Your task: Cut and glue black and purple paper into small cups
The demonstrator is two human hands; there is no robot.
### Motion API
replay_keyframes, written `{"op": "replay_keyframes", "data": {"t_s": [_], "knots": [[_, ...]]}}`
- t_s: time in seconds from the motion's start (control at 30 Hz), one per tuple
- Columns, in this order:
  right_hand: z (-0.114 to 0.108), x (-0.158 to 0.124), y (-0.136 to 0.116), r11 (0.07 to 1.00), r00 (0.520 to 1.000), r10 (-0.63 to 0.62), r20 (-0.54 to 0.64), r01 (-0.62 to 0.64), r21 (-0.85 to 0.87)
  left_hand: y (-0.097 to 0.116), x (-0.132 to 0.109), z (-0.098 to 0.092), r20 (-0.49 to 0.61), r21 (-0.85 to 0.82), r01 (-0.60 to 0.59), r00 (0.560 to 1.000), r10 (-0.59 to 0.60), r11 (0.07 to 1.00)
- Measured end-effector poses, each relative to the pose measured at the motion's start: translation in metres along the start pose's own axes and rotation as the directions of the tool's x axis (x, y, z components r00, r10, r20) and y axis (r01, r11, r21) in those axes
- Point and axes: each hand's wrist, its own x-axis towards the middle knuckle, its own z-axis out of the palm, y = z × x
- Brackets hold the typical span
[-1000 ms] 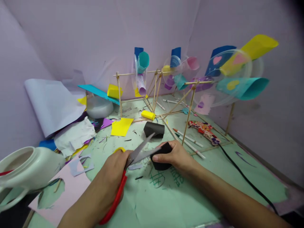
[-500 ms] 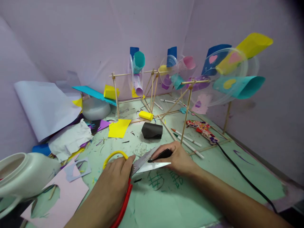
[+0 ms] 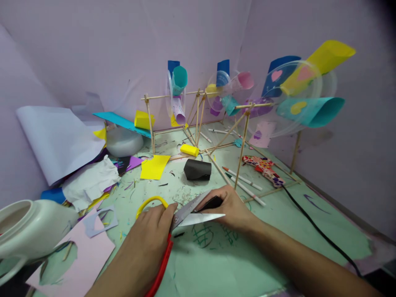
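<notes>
My left hand [image 3: 151,231] is closed on the handles of a pair of scissors [image 3: 188,212], one handle yellow and the other red. The blades stand apart and point right. Between them lies the edge of a small piece of black paper [image 3: 213,203], pinched in the fingers of my right hand [image 3: 230,208]. Part of that paper is hidden by my fingers and the upper blade. Just beyond the hands, a rolled black paper tube [image 3: 198,170] rests on the table, with a small yellow paper roll [image 3: 189,150] behind it.
Stick frames [image 3: 244,144] carry wheels of clear plastic and coloured paper at the back and right. A patterned glue gun [image 3: 262,168] with a black cord lies right, near several markers [image 3: 247,192]. Left are paper scraps [image 3: 89,181] and a white pot [image 3: 40,222].
The scissors and both hands keep nearly the same place. The blades have shifted slightly around the black paper, and the whole view has moved a little.
</notes>
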Motion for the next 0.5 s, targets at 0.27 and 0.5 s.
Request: {"op": "replay_keyframes", "data": {"t_s": [0.27, 0.5], "knots": [[0.000, 0.000, -0.001, 1.000, 1.000, 0.018, -0.023, -0.019, -0.001, 0.002, 0.003, -0.005, 0.007, 0.057, -0.022, 1.000, 0.021, 0.998], [0.000, -0.001, 0.000, 1.000, 1.000, -0.023, -0.014, 0.023, -0.002, -0.001, -0.001, 0.005, -0.025, 0.048, -0.016, 1.000, 0.017, 0.999]]}}
